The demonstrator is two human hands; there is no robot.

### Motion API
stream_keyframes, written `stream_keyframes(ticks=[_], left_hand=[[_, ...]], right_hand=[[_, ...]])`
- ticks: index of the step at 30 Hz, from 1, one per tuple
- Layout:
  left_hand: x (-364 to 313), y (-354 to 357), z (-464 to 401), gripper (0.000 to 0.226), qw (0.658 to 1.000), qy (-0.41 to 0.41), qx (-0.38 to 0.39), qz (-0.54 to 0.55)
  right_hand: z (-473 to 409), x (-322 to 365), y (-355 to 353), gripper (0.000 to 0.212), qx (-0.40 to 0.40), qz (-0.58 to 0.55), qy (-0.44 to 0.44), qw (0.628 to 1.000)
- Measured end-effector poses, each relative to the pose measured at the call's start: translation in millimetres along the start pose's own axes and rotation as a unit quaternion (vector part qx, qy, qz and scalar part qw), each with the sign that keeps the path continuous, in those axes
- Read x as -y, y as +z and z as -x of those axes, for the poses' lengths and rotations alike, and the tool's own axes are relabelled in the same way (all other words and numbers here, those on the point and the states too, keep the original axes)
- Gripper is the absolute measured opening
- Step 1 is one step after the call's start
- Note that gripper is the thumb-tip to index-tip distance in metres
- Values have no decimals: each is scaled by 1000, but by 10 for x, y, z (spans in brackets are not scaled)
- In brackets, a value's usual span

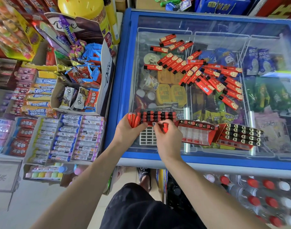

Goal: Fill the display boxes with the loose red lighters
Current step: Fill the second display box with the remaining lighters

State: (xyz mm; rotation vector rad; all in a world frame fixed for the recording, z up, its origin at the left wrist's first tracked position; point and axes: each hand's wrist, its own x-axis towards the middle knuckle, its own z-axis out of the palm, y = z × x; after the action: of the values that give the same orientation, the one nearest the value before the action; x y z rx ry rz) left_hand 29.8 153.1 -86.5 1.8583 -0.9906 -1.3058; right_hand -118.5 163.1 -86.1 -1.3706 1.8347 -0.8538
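Several loose red lighters (pixel 205 71) lie scattered on the glass lid of a blue chest freezer (pixel 125 66). Near the lid's front edge stands a white slotted display tray (pixel 147 138), its far rows filled with lighters (pixel 158 116) showing black tops. My left hand (pixel 130 129) grips a bunch of red lighters at the tray's left end. My right hand (pixel 168 138) pinches one red lighter just above the tray. To the right lie a partly filled red display box (pixel 196 134) and a fuller red display box (pixel 240 136).
Shelves of candy and chocolate boxes (pixel 78 76) crowd the left side, close to the freezer. Water bottles with red and white caps (pixel 257 195) stand below the freezer front at the right. Ice creams show under the glass. My legs and a sandal are below.
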Motion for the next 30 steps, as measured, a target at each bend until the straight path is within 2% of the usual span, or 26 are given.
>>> stream_keyframes(ticks=[7, 12, 15, 21, 24, 27, 30], left_hand=[[-12, 2, -9, 34, 1000, -1, 5, 1], [-25, 40, 3, 35, 1000, -15, 1, 14], [-30, 39, -7, 36, 1000, -15, -10, 9], [-8, 17, -6, 39, 1000, -17, -9, -11], [13, 14, -14, 40, 999, -20, -14, -21], [23, 15, -19, 41, 999, -21, -12, -29], [23, 15, -22, 42, 999, -22, -12, -30]], right_hand=[[12, 65, -17, 11, 54, -78, 85, 992], [-10, 107, 40, 6, 54, -125, 160, 978], [-7, 133, 53, 14, 47, -130, 186, 973], [11, 175, -42, 17, 107, -196, 260, 939], [43, 104, -173, 17, 138, -197, 243, 940], [40, -32, -264, 21, 151, -128, 190, 962], [33, -124, -346, 19, 156, -35, 69, 985]])
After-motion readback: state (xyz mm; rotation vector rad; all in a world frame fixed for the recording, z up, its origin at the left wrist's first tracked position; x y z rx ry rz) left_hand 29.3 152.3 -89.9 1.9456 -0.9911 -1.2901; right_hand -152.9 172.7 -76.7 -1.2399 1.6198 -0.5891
